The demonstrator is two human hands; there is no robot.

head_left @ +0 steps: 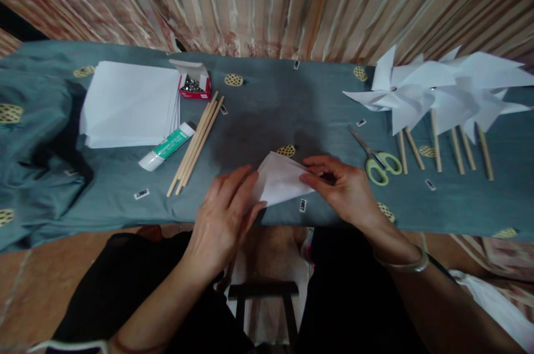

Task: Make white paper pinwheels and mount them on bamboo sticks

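Between my hands is a white sheet of paper (280, 179), folded into a roughly triangular shape, near the front edge of the table. My left hand (223, 209) grips its left corner, thumb below and fingers above. At the right corner, my right hand (340, 184) pinches the paper between thumb and fingers. Green-handled scissors (377, 162) lie just beyond my right hand, blades pointing away. Left of the paper rest several wooden sticks (196, 145) and a green and white glue stick (167, 146).
A stack of white paper (131, 104) lies at the left, beside an open red box (195, 84) of small metal pieces. Several paper pinwheels (438, 84) on sticks lie at the right. The blue-grey tablecloth (267, 104) is bunched at far left. A curtain (267, 4) hangs behind.
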